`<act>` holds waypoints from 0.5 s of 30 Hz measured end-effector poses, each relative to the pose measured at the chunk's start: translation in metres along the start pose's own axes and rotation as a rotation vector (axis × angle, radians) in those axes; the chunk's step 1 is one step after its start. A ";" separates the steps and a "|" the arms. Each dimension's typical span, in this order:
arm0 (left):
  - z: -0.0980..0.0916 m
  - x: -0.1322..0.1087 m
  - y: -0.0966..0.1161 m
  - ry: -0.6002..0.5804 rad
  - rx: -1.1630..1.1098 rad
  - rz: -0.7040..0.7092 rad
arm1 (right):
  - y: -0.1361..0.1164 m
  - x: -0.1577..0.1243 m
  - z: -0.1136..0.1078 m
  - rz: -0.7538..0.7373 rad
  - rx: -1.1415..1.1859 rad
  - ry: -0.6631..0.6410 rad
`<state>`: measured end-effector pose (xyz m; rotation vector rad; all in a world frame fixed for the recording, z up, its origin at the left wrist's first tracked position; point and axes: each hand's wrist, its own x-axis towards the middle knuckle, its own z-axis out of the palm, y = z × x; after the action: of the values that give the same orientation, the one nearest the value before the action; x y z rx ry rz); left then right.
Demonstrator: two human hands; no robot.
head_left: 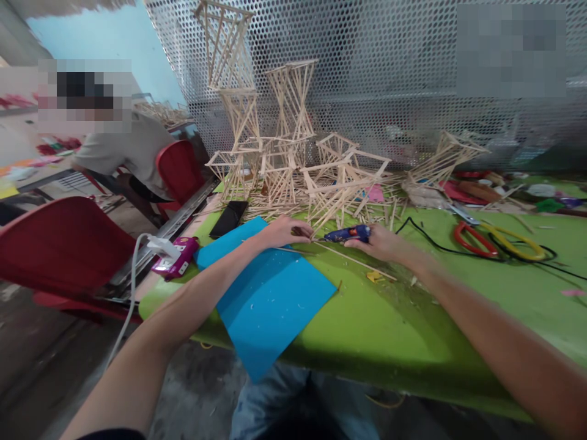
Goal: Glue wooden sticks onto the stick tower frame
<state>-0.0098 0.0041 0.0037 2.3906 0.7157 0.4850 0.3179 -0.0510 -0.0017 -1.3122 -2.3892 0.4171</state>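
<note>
Gripping a blue glue gun [347, 234] just past the right edge of the blue sheet [275, 299], the right hand [375, 242] has its fingers wrapped around the handle, and the nozzle points left toward the sheet's far side. The left hand [283, 232] is over the sheet's far edge, fingers drawn narrow near the nozzle tip; whether they pinch a stick, I cannot tell. A thin wooden stick [355, 261] lies to the right of the sheet, its near-nozzle end close to those fingertips and its other end slanting away from the sheet. Beyond the sheet, a pile of loose sticks surrounds a stick framework [293, 162] with tall twisted towers rising from it. A black phone [229, 219] lies just off the sheet's far left side, and a purple power strip [177, 258] with a white plug sits left of the sheet. Well to the sheet's right are red-handled scissors [474, 239], yellow handles and a black cable [426, 242]. Far left of the sheet, a person in a grey shirt [131, 150] sits by red chairs.
</note>
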 end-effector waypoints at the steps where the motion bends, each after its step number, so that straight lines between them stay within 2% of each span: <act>1: 0.000 0.000 0.000 0.000 -0.001 0.001 | 0.000 0.000 0.000 -0.001 0.002 -0.005; 6: 0.001 -0.001 -0.003 -0.004 0.004 0.024 | -0.005 0.001 -0.005 0.060 -0.016 -0.021; 9: 0.001 0.000 -0.005 0.002 0.002 0.015 | -0.005 -0.007 -0.016 0.106 -0.030 0.015; 12: 0.002 0.001 -0.006 0.012 0.020 0.016 | 0.004 -0.025 -0.036 0.179 0.082 0.112; 15: 0.003 0.001 -0.007 0.025 0.044 0.029 | 0.022 -0.046 -0.060 0.204 0.130 0.264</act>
<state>-0.0095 0.0080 -0.0026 2.4425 0.7103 0.5164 0.3845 -0.0739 0.0334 -1.4579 -1.9888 0.4191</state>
